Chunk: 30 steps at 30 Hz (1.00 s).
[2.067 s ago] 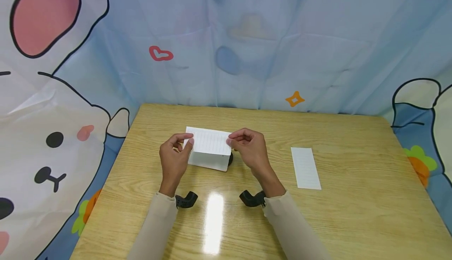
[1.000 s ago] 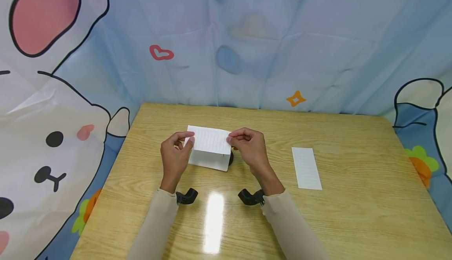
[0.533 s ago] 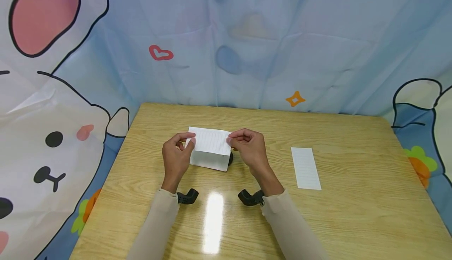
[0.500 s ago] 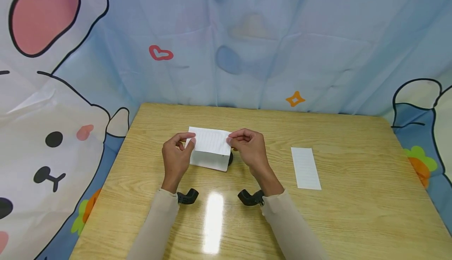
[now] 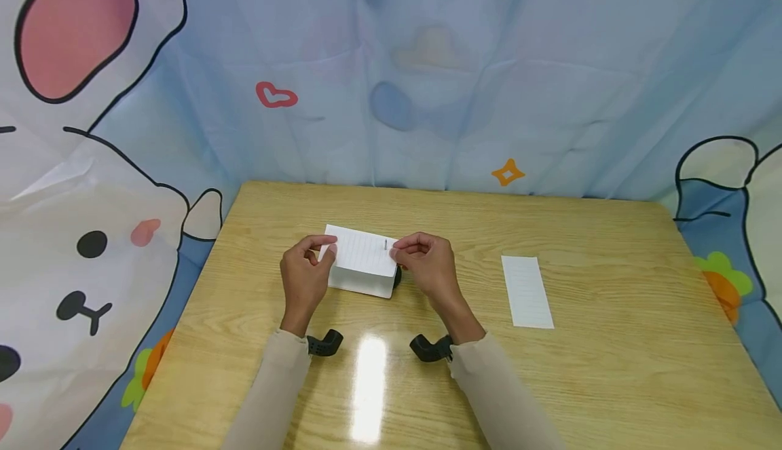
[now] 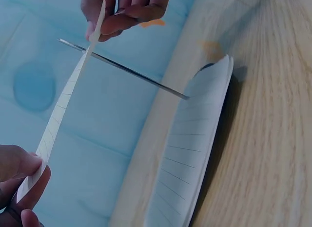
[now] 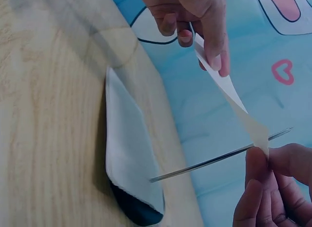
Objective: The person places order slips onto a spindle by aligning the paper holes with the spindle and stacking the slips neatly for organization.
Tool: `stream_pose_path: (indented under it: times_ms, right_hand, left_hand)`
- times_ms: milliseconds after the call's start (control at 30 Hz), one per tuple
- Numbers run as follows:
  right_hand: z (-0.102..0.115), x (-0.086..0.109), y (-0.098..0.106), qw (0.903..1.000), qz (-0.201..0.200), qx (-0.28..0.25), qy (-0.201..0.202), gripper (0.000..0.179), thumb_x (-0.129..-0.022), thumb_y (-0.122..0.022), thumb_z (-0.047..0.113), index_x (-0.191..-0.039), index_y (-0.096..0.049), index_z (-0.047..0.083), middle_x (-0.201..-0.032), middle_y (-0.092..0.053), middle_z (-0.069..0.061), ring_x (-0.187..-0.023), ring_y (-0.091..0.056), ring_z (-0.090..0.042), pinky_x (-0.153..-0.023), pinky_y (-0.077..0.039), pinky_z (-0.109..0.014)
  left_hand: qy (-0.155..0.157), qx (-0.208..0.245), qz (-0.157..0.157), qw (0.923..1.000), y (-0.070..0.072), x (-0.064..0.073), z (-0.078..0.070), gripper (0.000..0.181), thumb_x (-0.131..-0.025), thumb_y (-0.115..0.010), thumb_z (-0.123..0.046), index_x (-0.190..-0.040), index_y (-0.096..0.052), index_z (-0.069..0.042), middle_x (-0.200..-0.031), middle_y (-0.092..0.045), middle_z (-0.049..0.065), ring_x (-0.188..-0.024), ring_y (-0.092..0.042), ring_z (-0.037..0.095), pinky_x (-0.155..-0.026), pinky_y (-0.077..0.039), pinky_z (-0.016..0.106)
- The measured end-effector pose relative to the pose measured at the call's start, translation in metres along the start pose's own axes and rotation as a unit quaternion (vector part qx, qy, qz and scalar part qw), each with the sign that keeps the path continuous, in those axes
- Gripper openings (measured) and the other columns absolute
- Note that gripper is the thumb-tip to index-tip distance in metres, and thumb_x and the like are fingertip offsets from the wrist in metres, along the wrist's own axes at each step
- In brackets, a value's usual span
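A sheet of lined white paper [image 5: 360,252] hangs stretched between both hands. My left hand [image 5: 303,280] pinches its left end between thumb and fingers; my right hand [image 5: 430,265] pinches the right end. Near the right hand, a thin upright metal spike [image 6: 136,74] passes through the sheet, its tip standing above it. Lower down, more lined paper [image 6: 187,144] sits on the spike, apart from the held sheet. The spike's dark rounded base [image 7: 134,207] shows from under that paper, mostly hidden.
Another lined sheet [image 5: 528,292] lies flat on the wooden table [image 5: 611,341], right of the hands. Behind the table hangs a blue printed curtain [image 5: 427,97]. Black wrist cameras [image 5: 325,343] sit at both wrists.
The held sheet has come down a little at its right end, and the spike's tip now pokes up through it. Both hands keep their pinch; the right hand has lowered slightly.
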State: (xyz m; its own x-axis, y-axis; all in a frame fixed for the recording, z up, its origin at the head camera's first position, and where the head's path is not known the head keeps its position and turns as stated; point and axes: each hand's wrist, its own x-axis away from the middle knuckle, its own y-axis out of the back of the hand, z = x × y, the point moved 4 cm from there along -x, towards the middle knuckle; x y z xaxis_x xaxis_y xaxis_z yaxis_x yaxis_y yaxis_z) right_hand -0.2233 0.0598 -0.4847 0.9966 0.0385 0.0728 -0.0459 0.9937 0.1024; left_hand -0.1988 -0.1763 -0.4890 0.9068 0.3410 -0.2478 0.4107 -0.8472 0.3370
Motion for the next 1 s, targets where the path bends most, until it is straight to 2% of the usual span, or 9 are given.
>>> stream_pose_path:
  times_ms: [133, 233, 400, 500, 667, 1000]
  right_hand:
    - [-0.007, 0.001, -0.001, 0.9999, 0.003, 0.003, 0.015, 0.010, -0.091, -0.081, 0.004, -0.099, -0.078, 0.001, -0.087, -0.074, -0.011, -0.093, -0.071, -0.052, -0.086, -0.062, -0.057]
    - [-0.010, 0.001, -0.002, 0.9997, 0.004, 0.011, 0.021, 0.008, -0.091, -0.081, 0.005, -0.098, -0.078, 0.002, -0.087, -0.073, -0.012, -0.093, -0.070, -0.055, -0.085, -0.062, -0.059]
    - [-0.016, 0.002, -0.003, 0.9997, 0.002, 0.025, 0.008, 0.007, -0.091, -0.081, 0.005, -0.097, -0.078, 0.004, -0.089, -0.074, -0.012, -0.092, -0.072, -0.049, -0.083, -0.063, -0.053]
    - [-0.021, 0.002, -0.005, 0.9991, -0.001, 0.043, -0.001, 0.006, -0.090, -0.082, 0.007, -0.095, -0.078, 0.006, -0.089, -0.074, -0.011, -0.090, -0.073, -0.044, -0.076, -0.063, -0.041]
    - [-0.028, 0.001, -0.007, 0.9969, -0.010, 0.078, -0.005, 0.005, -0.090, -0.083, 0.009, -0.092, -0.079, 0.010, -0.086, -0.074, -0.009, -0.085, -0.073, -0.038, -0.066, -0.055, -0.026]
    - [-0.036, 0.002, -0.009, 0.9922, -0.022, 0.122, -0.004, 0.005, -0.089, -0.083, 0.008, -0.090, -0.079, 0.011, -0.083, -0.073, -0.007, -0.080, -0.074, -0.030, -0.066, -0.054, -0.027]
  left_hand:
    - [0.005, -0.007, 0.001, 1.0000, 0.000, 0.000, 0.004, 0.012, -0.092, -0.079, -0.010, -0.103, -0.084, -0.012, -0.092, -0.070, 0.009, -0.063, -0.045, 0.016, -0.056, -0.032, 0.026]
    - [0.010, -0.011, 0.004, 0.9999, 0.000, 0.000, 0.007, 0.012, -0.093, -0.079, -0.010, -0.103, -0.084, -0.012, -0.092, -0.070, 0.010, -0.065, -0.046, 0.017, -0.057, -0.033, 0.027]
    - [0.018, -0.018, 0.018, 0.9995, -0.002, 0.001, 0.013, 0.012, -0.093, -0.079, -0.010, -0.104, -0.084, -0.011, -0.094, -0.071, 0.012, -0.066, -0.048, 0.019, -0.058, -0.035, 0.028]
    - [0.021, -0.026, 0.024, 0.9992, -0.003, 0.001, 0.017, 0.012, -0.093, -0.079, -0.010, -0.104, -0.084, -0.012, -0.095, -0.072, 0.012, -0.068, -0.050, 0.019, -0.060, -0.038, 0.029]
    - [0.030, -0.038, 0.030, 0.9983, -0.005, 0.003, 0.024, 0.012, -0.093, -0.079, -0.013, -0.104, -0.084, -0.013, -0.096, -0.073, 0.011, -0.071, -0.054, 0.019, -0.062, -0.042, 0.032]
    - [0.047, -0.055, 0.044, 0.9964, -0.009, 0.005, 0.038, 0.013, -0.093, -0.081, -0.014, -0.105, -0.083, -0.015, -0.096, -0.074, 0.011, -0.071, -0.056, 0.019, -0.063, -0.043, 0.033]
